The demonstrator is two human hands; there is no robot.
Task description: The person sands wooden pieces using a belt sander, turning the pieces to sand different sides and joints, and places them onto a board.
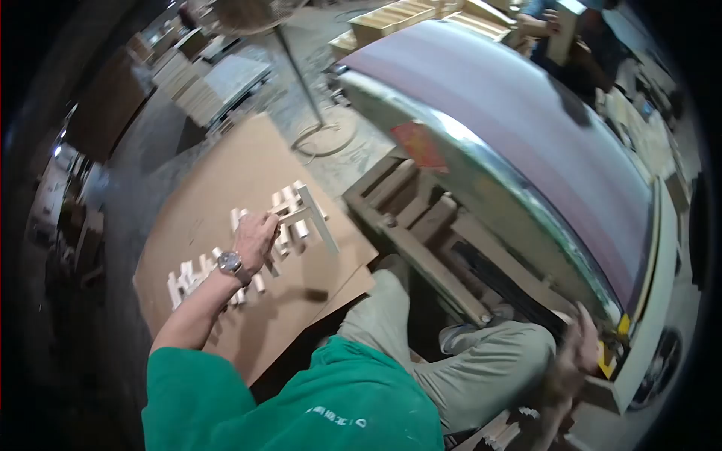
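In the head view, two of the wearer's own hands show. The left hand (258, 239), with one wristwatch (230, 263) on its wrist, is over the brown worktop (197, 207); its grip is closed on the crosspiece of one pale wooden piece (319, 219), whose long strip lies slantwise just beyond the fingers. Around and below this hand lies one scattered row of short wooden sticks (235, 218), more than a dozen, though overlap and the hand prevent an exact count.

The right hand (577, 342) is blurred, raised near one yellow part (623, 325) at the lower corner of one large belt machine (504, 143); whether its grip is open or holds anything, I cannot tell. One red label (420, 146) is stuck on the machine's side. Past the worktop's far corner stands one pole (297, 68) on one round base (327, 137). Beyond the machine, one co-worker's hand (553, 24) touches one pale block (564, 36).
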